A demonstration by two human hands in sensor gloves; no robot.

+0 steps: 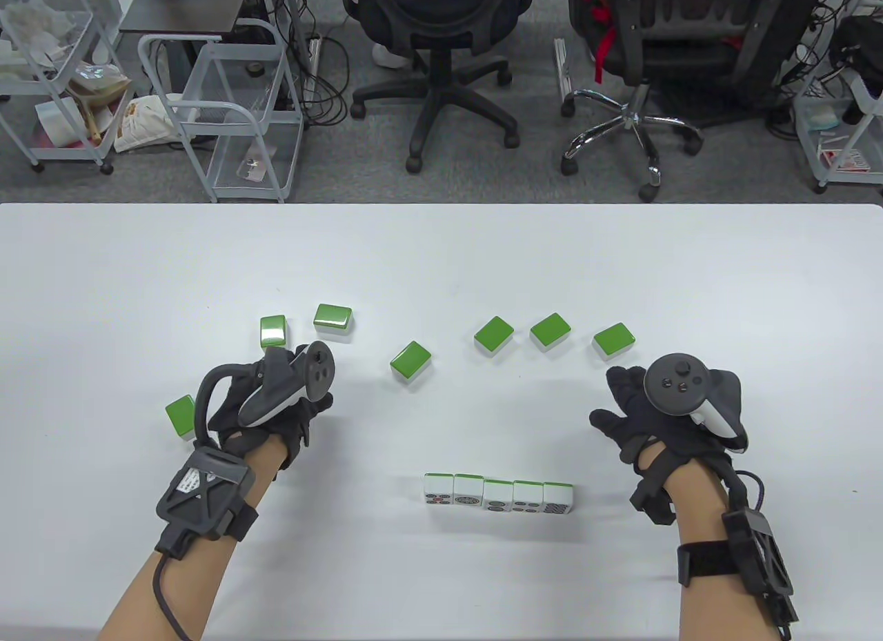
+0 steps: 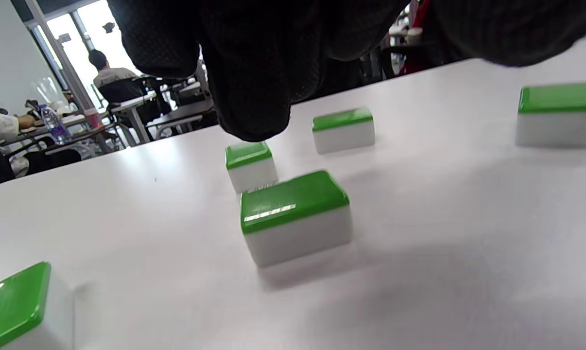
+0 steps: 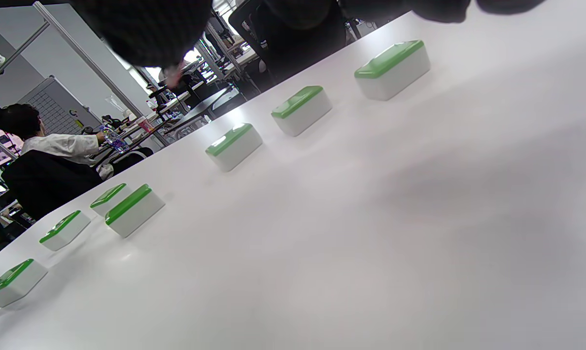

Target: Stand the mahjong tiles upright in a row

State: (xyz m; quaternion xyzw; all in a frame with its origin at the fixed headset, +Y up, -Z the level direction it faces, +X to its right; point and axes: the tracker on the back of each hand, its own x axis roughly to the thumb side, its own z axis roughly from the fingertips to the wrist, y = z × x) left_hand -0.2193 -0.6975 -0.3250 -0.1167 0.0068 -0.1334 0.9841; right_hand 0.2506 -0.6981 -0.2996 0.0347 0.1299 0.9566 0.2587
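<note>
left hand (image 1: 276,406) curled, empty; right hand (image 1: 655,413) spread, empty, palms down.

Five white-faced, green-backed mahjong tiles stand upright, side by side in one row (image 1: 499,494) near the front of the white bench (image 1: 441,254).

Seven more green-backed tiles lie flat, green side up:
- one at the far left (image 1: 181,415)
- two close together beyond the left hand, (image 1: 273,330) and (image 1: 333,319)
- one alone near the middle (image 1: 410,360)
- three in a loose line on the right, (image 1: 494,335), (image 1: 550,330) and (image 1: 614,341)

That makes twelve tiles in all.

Two hands in black sensor gloves are over the bench, left (image 1: 276,406) and right (image 1: 652,413), each with one tracker on its back.

Beyond the bench stand two black office chairs, (image 1: 434,41) and (image 1: 648,54).
</note>
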